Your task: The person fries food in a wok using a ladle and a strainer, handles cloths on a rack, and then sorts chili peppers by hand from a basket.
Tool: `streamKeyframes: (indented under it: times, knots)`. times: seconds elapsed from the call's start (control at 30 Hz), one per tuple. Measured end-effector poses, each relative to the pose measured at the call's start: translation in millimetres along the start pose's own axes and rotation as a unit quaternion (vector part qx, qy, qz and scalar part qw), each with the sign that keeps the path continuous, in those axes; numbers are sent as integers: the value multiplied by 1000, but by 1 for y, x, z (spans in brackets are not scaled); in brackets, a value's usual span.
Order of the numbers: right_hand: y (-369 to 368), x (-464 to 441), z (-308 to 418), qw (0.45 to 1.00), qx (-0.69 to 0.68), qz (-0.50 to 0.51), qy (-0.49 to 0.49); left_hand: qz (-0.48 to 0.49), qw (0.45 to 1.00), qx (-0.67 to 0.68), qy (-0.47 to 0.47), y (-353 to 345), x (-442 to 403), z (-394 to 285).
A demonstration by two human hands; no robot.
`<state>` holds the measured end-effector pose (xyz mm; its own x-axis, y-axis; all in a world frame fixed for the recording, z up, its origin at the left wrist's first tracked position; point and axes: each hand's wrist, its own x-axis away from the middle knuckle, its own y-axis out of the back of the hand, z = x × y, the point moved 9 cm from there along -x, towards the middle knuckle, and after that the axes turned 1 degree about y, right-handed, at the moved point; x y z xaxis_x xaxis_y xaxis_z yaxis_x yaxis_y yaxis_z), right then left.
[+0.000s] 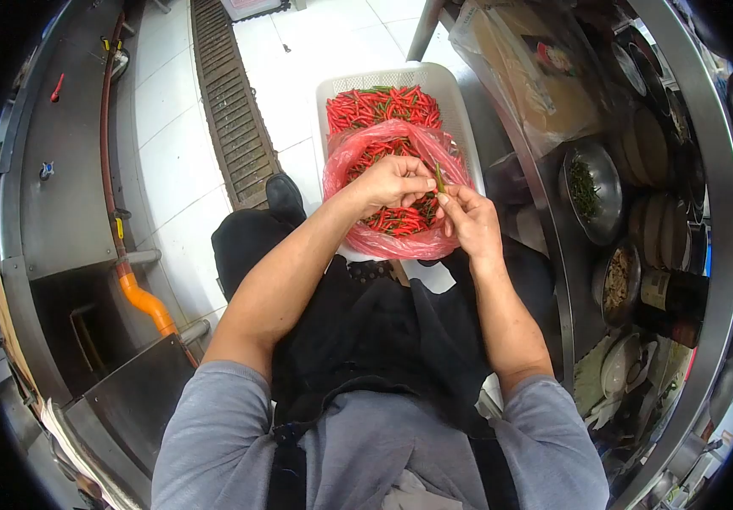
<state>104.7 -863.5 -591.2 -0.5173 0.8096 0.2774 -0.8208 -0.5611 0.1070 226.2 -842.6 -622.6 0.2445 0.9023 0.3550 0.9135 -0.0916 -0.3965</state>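
Observation:
Over a pink plastic bag point(430, 246) of red and green chili peppers point(396, 223), my two hands meet around one green chili pepper point(439, 176). My right hand point(475, 223) pinches its lower part between thumb and fingers, with the tip pointing up. Thumb and forefinger of my left hand point(390, 183) are closed in a pinch against the same pepper from the left side. The bag's mouth is spread wide below my hands. It rests in a white plastic basket point(465, 102), where more red chili peppers point(383, 108) lie beyond the bag.
A metal shelf at right holds a bowl of green pieces point(585, 189), a second bowl point(617, 285) with pale contents and stacked dishes. On the left run a floor drain grate point(229, 98), an orange pipe point(141, 297) and a steel cabinet. My knees flank the basket's near end.

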Motion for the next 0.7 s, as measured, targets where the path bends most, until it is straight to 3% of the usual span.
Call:
streamKeyframes:
  times: [0.17, 0.3, 0.37, 0.43, 0.5, 0.6, 0.7]
  knots:
    - [-9, 9, 6, 999, 31, 19, 30, -20, 995, 95, 12, 1, 5, -2]
    - [-30, 19, 16, 991, 81, 64, 80, -29, 996, 84, 29, 7, 2, 6]
    - [-28, 15, 4, 996, 59, 61, 33, -46, 990, 129, 33, 10, 3, 6]
    - [-17, 5, -5, 999, -26, 32, 11, -42, 992, 117, 24, 13, 4, 0]
    - [-8, 1, -6, 999, -27, 21, -2, -35, 994, 106, 12, 11, 4, -5]
    - [-4, 1, -10, 1000, -1, 10, -13, 33, 997, 71, 3, -5, 6, -9]
    - [-8, 9, 5, 997, 76, 12, 29, 6, 998, 56, 32, -2, 0, 1]
